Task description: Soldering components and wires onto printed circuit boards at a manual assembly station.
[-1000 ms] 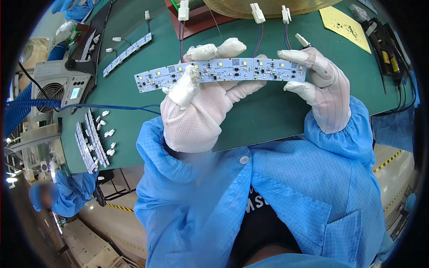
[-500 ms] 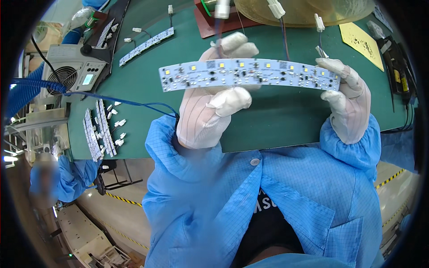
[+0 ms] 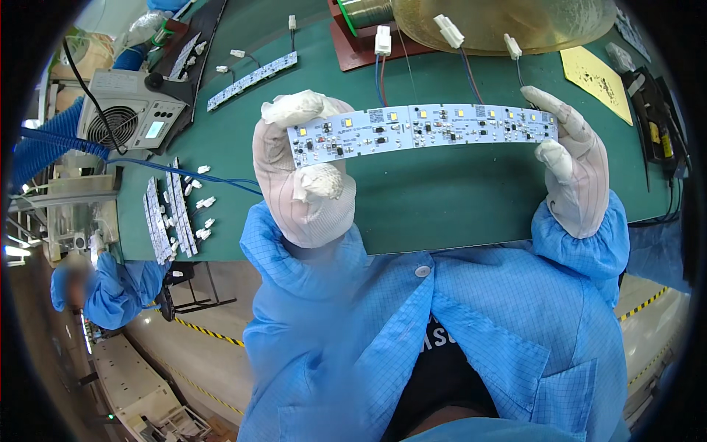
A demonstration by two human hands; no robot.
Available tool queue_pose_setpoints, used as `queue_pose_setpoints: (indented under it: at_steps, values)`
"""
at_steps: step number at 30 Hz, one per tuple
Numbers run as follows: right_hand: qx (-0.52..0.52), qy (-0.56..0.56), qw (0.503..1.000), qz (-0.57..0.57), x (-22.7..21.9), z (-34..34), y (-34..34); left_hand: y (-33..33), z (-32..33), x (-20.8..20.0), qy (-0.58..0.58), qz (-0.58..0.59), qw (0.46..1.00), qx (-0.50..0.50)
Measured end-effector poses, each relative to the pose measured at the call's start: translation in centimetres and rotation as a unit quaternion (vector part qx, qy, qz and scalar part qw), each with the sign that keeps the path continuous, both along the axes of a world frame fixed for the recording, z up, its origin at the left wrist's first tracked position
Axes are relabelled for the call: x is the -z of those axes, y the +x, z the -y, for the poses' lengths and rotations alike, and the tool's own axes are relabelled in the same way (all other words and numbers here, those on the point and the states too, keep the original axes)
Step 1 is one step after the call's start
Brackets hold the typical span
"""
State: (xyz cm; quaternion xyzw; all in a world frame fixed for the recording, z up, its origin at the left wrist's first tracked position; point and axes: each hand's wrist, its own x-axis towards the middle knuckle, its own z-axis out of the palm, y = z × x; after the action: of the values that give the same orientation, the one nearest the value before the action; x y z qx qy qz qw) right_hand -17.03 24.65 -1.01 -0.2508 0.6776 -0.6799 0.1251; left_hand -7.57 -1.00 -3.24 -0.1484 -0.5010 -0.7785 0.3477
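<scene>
A long, slightly curved white LED circuit board is held up above the green bench, its component side facing me. My left hand, in a white glove, grips its left end with thumb below and fingers above. At the right end, my gloved right hand pinches the board between thumb and fingers. Red and blue wires rise behind the board to a white connector, a second connector and a third connector at the right. The palm-side fingers behind the board are partly hidden.
More LED boards with connectors lie at left, another board farther back. A grey soldering-station box stands left. At the back are a solder wire reel, a translucent round container and a yellow sponge sheet. Another person sits far left.
My left hand has slid left from the board's middle to its left end. The board has shifted slightly and its left end sits lower. My right hand stays at the right end.
</scene>
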Motion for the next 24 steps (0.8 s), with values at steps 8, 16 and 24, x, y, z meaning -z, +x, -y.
queue_pose_setpoints:
  at_steps: [8, 16, 24]
  values:
    - [0.028, -0.037, 0.999, 0.001, 0.6, 0.2, 0.1, 0.0, -1.1, -0.3, 0.007, 0.083, 0.993, -0.084]
    - [0.05, -0.007, 0.998, -0.033, 0.8, 0.0, -0.1, 0.1, -0.5, 0.0, -0.021, 0.037, 0.998, -0.051]
    - [0.053, -0.017, 0.998, -0.021, 0.5, 0.5, 0.1, 0.7, -1.1, -2.1, -0.043, 0.144, 0.985, -0.082]
